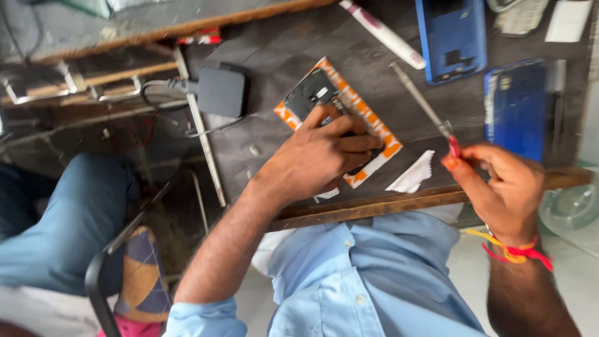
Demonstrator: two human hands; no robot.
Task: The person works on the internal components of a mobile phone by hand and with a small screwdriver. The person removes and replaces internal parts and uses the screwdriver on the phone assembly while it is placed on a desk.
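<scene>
An opened phone [312, 93], its dark inner board exposed, is seen lying on an orange-and-white pad [368, 122] on the dark workbench [293, 37], near the front wooden edge; it is pressed flat under the left hand [318, 156], whose fingers are spread across its lower part, laid upon it rather than closed round it. A slim screwdriver [424, 106] with a red collar is pinched between thumb and fingertips of the right hand [505, 187], clamped on the handle end; its metal shaft is angled up and away over the bench, its tip well apart from the phone.

The step in hand is judged to be work on the phone's internals, with the device steadied and the tool held off it; the next move is judged to call for the tip to be brought down onto a screw on the board while the left hand's pressure is kept even; which screw cannot be told, the frame being blurred.

Noted beside: a white tissue [412, 175] just right of the pad; two blue phone shells [452, 37] at the far right; a white pen-like tube [384, 34]; a black adapter [221, 90] with cable at the left.
</scene>
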